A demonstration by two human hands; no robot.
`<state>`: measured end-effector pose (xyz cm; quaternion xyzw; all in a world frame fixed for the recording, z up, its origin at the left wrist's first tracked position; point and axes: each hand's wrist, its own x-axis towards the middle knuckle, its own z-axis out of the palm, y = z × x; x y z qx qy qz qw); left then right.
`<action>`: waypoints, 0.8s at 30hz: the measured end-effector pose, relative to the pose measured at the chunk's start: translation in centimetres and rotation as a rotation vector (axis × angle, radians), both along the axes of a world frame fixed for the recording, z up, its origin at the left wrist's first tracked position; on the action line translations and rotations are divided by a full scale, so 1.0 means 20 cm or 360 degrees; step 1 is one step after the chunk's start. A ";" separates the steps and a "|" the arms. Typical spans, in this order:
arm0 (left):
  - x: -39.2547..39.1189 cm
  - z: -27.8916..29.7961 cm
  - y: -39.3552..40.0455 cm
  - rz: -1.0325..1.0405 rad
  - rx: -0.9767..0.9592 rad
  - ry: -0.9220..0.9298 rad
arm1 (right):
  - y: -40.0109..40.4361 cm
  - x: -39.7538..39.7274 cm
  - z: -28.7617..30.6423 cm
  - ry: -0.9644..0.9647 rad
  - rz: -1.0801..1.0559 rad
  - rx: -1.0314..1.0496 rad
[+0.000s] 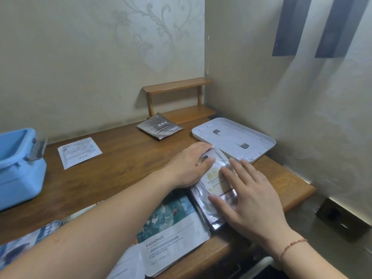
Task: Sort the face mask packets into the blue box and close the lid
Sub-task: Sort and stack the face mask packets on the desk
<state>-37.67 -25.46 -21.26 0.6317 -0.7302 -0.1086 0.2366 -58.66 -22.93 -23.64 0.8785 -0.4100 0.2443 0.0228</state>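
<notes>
I see the silver mask packets (216,190) stacked at 5 o'clock on the surface (120,158). My left hand (191,164) and right hand (247,198) press flat, fingers spread. I judge them light, floppy, slippery; better to pinch the edges together.

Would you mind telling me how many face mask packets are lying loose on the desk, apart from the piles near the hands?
2: a white packet near the blue box, a dark packet by the wooden shelf.
</notes>
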 end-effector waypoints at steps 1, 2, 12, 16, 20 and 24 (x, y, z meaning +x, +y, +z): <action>0.03 0.01 0.02 -0.0091 -0.0012 -0.0024 | 0.00 -0.03 -0.01 0.0043 0.0105 -0.0042; 0.07 0.04 0.04 -0.0216 -0.0023 -0.0114 | 0.00 -0.07 -0.02 0.0090 0.0235 -0.0085; 0.24 0.24 0.13 -0.0409 0.0438 -0.0728 | -0.15 -0.24 -0.11 -0.0207 0.0478 0.0080; 0.22 0.22 0.11 -0.0373 0.0368 -0.0632 | -0.17 -0.24 -0.13 -0.0346 0.0508 0.0212; 0.23 0.20 0.11 -0.0306 0.0352 -0.0573 | -0.18 -0.24 -0.14 -0.0514 0.0538 0.0335; 0.22 0.22 0.13 -0.0194 0.0449 -0.0523 | -0.17 -0.25 -0.10 -0.0517 0.0665 0.0384</action>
